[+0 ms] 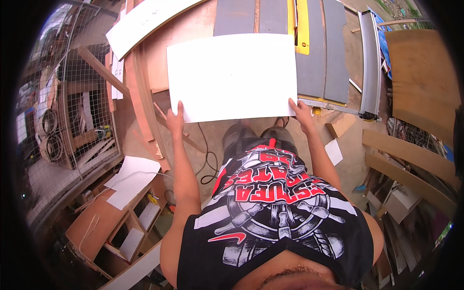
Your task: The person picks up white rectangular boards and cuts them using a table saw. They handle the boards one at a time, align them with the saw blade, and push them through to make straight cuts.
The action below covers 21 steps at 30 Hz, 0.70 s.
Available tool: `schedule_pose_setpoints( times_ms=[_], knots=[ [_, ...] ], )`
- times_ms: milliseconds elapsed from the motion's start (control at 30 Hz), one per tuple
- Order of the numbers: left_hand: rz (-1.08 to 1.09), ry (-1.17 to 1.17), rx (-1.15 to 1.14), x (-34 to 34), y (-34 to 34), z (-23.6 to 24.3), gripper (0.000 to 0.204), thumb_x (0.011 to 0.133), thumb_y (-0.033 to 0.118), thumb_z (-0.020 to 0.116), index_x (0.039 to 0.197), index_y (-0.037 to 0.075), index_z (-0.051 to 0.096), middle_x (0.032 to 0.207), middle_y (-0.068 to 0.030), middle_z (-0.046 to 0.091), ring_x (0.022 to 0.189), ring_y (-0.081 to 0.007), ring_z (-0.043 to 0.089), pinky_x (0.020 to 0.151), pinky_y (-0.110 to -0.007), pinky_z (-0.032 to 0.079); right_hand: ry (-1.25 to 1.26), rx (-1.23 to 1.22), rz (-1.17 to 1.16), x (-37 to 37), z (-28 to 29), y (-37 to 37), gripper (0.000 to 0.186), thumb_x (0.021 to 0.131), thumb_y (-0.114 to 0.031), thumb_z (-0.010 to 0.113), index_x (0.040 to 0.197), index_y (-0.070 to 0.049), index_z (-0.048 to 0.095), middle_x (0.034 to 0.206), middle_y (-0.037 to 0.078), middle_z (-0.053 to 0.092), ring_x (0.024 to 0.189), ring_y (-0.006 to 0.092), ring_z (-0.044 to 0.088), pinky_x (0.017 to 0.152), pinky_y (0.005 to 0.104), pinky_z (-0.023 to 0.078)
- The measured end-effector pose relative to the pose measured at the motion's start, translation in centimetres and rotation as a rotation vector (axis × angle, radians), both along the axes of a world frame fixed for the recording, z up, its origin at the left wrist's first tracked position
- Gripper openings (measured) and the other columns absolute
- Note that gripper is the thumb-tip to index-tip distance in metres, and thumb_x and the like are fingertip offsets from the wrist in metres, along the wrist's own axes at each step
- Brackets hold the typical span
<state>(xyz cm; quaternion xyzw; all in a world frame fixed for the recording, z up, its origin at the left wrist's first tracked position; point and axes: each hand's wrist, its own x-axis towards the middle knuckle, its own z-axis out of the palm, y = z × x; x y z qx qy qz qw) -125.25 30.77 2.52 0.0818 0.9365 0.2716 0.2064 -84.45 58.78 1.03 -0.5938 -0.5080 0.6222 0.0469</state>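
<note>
- Panel (232, 77), white and rectangular, lies over the near side of the table saw (311, 72).
- Left hand (175, 121) and right hand (303, 116), well apart, grip its side edges by the nearest corners.
- Likely stiff, light, smooth; corners could chip, so opposite edges suit holding.

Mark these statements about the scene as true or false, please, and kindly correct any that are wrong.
1. The left hand and right hand both hold one white panel. True.
2. The white panel is round. False: it is roughly rectangular.
3. A yellow strip shows on the grey tabletop. True.
4. The black cable lies on the grey tabletop. False: it lies on the floor.
</note>
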Motion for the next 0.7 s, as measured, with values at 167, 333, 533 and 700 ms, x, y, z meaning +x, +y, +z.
schedule_pose_setpoints(
  times_ms=[167, 333, 533, 700],
  knots=[
    [0.042, -0.091, 0.044, 1.1, -3.1, 1.9, 0.078, 0.095, 0.065, 0.048, 0.101, -0.010, 0.064, 0.090, -0.0245, 0.067, 0.086, -0.0320, 0.066, 0.078, -0.042, 0.050, -0.164, 0.295, 0.259, 0.9, 5.4, 1.7, 0.068, 0.088, -0.050, 0.070, 0.121, 0.008, 0.056, 0.105, 0.016, 0.063, 0.094, 0.0256, 0.059, 0.083, 0.0382, 0.048],
    [0.077, -0.122, -0.036, 7.1, -3.8, 7.3, 0.077, 0.096, 0.066, 0.046, 0.093, -0.009, 0.062, 0.080, -0.0188, 0.065, 0.073, -0.0272, 0.064, 0.067, -0.040, 0.050, -0.224, 1.041, 0.763, -2.0, 12.7, -0.2, 0.070, 0.093, -0.038, 0.063, 0.141, 0.008, 0.039, 0.147, 0.025, 0.040, 0.138, 0.0411, 0.036, 0.111, 0.0550, 0.031],
    [0.187, -0.235, -0.133, 12.5, -0.2, 14.3, 0.072, 0.101, 0.058, 0.043, 0.097, -0.012, 0.058, 0.080, -0.0222, 0.064, 0.077, -0.0324, 0.068, 0.068, -0.044, 0.051, -0.061, 1.106, 1.182, -14.3, 11.1, -4.7, 0.070, 0.102, -0.054, 0.033, 0.154, -0.008, 0.029, 0.163, 0.015, 0.019, 0.151, 0.0333, 0.014, 0.120, 0.0570, 0.011],
    [0.103, -0.132, -0.061, 14.2, -1.6, 13.0, 0.065, 0.103, 0.052, 0.042, 0.096, -0.010, 0.056, 0.085, -0.0281, 0.062, 0.088, -0.0381, 0.064, 0.079, -0.047, 0.047, -0.353, 1.173, 0.906, -21.7, 3.7, 7.5, 0.066, 0.104, -0.051, 0.024, 0.155, -0.010, 0.029, 0.162, 0.016, 0.021, 0.152, 0.0333, 0.012, 0.121, 0.0539, 0.010]
  ],
)
